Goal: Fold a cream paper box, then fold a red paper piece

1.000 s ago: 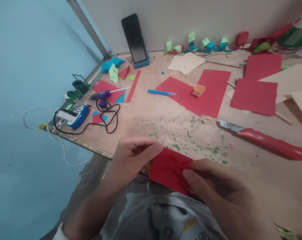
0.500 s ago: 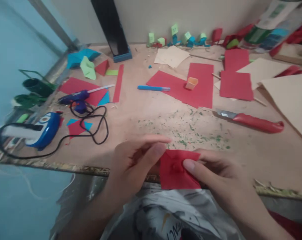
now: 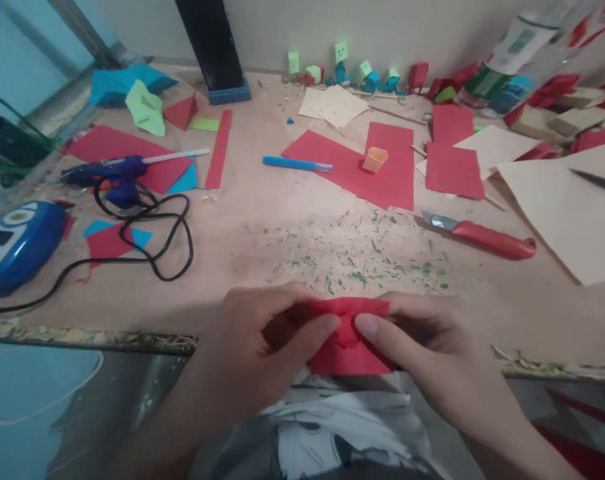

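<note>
Both of my hands hold one small red paper piece (image 3: 349, 343) at the near edge of the wooden table (image 3: 282, 227), just above my lap. My left hand (image 3: 255, 350) pinches its left side, thumb on top and fingers curled behind. My right hand (image 3: 422, 347) grips the right side the same way. The two thumb tips nearly meet over a crumpled fold in the paper's middle. Part of the paper is hidden under my fingers.
A red-handled utility knife (image 3: 482, 237) lies to the right, a blue pen (image 3: 296, 164) and a small orange paper cup (image 3: 375, 159) on red sheets (image 3: 397, 177) behind. A blue glue gun (image 3: 109, 175) with black cord lies left. Green scraps litter the middle; paper figures line the back wall.
The view has swung right and down. My thumbs have come together over the red paper, which is now more bunched between them.
</note>
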Demonstrator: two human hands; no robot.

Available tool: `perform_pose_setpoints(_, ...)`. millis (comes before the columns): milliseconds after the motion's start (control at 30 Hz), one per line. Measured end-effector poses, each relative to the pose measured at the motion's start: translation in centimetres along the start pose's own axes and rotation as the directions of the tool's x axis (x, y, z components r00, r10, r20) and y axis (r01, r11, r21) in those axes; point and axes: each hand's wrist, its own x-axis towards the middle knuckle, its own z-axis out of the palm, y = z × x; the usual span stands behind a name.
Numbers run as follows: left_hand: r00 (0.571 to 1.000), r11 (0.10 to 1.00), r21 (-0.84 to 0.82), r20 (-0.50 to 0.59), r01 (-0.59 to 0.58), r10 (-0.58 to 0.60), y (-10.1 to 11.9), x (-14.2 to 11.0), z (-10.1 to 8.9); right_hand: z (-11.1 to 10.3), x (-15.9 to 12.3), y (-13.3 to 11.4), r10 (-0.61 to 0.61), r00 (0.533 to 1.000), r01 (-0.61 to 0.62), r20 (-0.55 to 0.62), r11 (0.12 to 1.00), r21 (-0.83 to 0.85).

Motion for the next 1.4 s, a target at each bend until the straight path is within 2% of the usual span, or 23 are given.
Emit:
perform_pose_setpoints(100, 0.999, 0.998, 0.055, 0.009, -0.042, 0.042, -0.1, 0.2, -0.2, 0.0, 0.1, 0.1, -0.032, 0.999, 0.033, 0.024, 0.999, -0.037)
perform_pose_setpoints(200, 0.998, 0.997, 0.036, -0.012, -0.063, 0.063, -0.1, 0.2, -0.2, 0.0, 0.1, 0.2, -0.041, 0.998, 0.039, 0.054, 0.999, 0.036)
perform_pose_setpoints(333, 0.998, 0.997, -0.060, -0.048, 0.046, -0.049, -0.4, 0.2, 0.1, 0.3, -0.4, 0.5, -0.101, 0.994, 0.096, 0.037, 0.988, 0.118)
perform_pose_setpoints(567, 0.983, 0.983, 0.043, 0.038, -0.178, 0.177, -0.8, -0.2, 0.1, 0.9, -0.8, 0.8, -0.236, 0.971, 0.237, 0.027, 0.971, -0.021)
perform_pose_setpoints(767, 0.969, 0.969, 0.045, 0.065, -0.242, 0.239, -0.5, -0.3, 0.1, 0.9, -0.6, 0.8, -0.321, 0.943, 0.327, 0.085, 0.942, -0.069)
perform_pose_setpoints(867, 0.975, 0.974, 0.073, 0.079, -0.214, 0.208, -0.4, -0.2, 0.1, 0.8, -0.7, 0.8, -0.312, 0.946, 0.319, 0.085, 0.943, -0.091)
perform_pose_setpoints(1000, 0.987, 0.987, 0.030, 0.022, -0.161, 0.160, -0.6, 0.0, 0.1, 0.8, -0.9, 0.9, -0.255, 0.966, 0.258, 0.052, 0.964, -0.069)
perform_pose_setpoints(1133, 0.983, 0.982, 0.023, -0.007, -0.185, 0.185, -0.8, 0.1, 0.1, 0.9, -0.8, 0.7, -0.217, 0.972, 0.222, 0.087, 0.973, -0.054)
perform_pose_setpoints(1233, 0.980, 0.980, 0.033, 0.003, -0.199, 0.199, -1.0, 0.0, 0.0, 0.9, -0.6, 0.8, -0.222, 0.972, 0.230, 0.080, 0.967, -0.107)
perform_pose_setpoints(1400, 0.985, 0.985, -0.056, 0.054, -0.162, 0.165, -1.0, -0.1, 0.0, 0.8, -0.5, 1.1, -0.202, 0.978, 0.207, 0.057, 0.974, -0.093)
